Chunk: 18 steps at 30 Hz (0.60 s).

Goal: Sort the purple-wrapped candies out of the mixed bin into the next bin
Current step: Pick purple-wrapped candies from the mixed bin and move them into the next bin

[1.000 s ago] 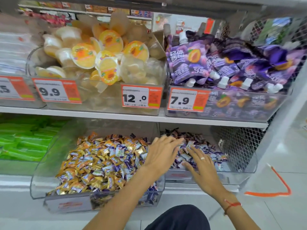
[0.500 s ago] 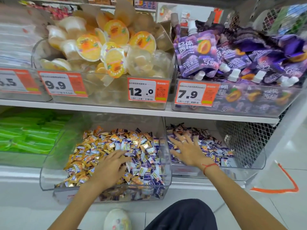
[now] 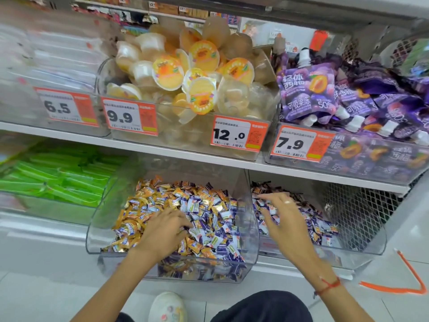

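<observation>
Item: mixed bin [image 3: 251,228], clear plastic, lower shelf. Contents: orange-wrapped candies [image 3: 132,219] heaped to its left side, purple-wrapped candies [image 3: 216,231] gathered to its right, many still unsorted.

Item: next bin [image 3: 371,242], immediately right of the mixed one. Contents: a shallow layer of purple-and-white wrappers.

Item: your left hand [image 3: 162,235]. A second ago it was reaching across toward the next bin; it is now back in the mixed bin, fingers curled down into the pile at the border of orange and purple. The grip looks closed on purple candies, though the wrappers under the fingers cannot be counted.

Item: your right hand [image 3: 284,219]. It has stayed over the next bin; grip released, fingers spread and loosely bent above the wrappers, holding nothing you can see.

Status: one transfer appears finished and another handful is being gathered. Much purple remains in the mixed bin, so the sort is judged well short of done.

Also present: jelly cups [image 3: 199,73] and purple pouches [image 3: 308,94] on the upper shelf.
</observation>
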Available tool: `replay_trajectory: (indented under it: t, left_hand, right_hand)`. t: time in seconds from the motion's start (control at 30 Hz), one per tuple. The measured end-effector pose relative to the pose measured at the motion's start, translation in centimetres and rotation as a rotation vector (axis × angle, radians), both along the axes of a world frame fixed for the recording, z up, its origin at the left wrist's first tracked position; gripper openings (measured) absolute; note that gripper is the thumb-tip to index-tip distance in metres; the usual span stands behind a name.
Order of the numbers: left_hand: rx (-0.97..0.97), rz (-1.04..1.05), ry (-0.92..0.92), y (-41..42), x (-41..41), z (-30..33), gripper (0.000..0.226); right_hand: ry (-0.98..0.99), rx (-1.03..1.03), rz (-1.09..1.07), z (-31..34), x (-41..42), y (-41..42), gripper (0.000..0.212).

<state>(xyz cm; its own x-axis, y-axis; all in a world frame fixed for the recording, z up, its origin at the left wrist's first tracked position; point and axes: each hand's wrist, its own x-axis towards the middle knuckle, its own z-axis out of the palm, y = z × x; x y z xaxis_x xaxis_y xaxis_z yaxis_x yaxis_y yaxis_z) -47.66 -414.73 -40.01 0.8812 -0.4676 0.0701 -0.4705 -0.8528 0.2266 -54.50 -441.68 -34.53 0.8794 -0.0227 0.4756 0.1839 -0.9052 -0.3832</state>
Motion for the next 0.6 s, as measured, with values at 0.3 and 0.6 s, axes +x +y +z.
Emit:
replay_trajectory:
  t: [0.3,0.6]
  left_hand:
    - [-0.068,0.119,-0.010,4.1,-0.3,0.2,0.020]
    - [-0.040,0.042,0.034,2.8,0.2,1.6,0.047]
  right_hand:
    - [0.891,-0.517,0.205,-4.0,4.1,8.0,0.062]
    - [0.705,0.444,0.196,-3.4,6.5,9.2,0.016]
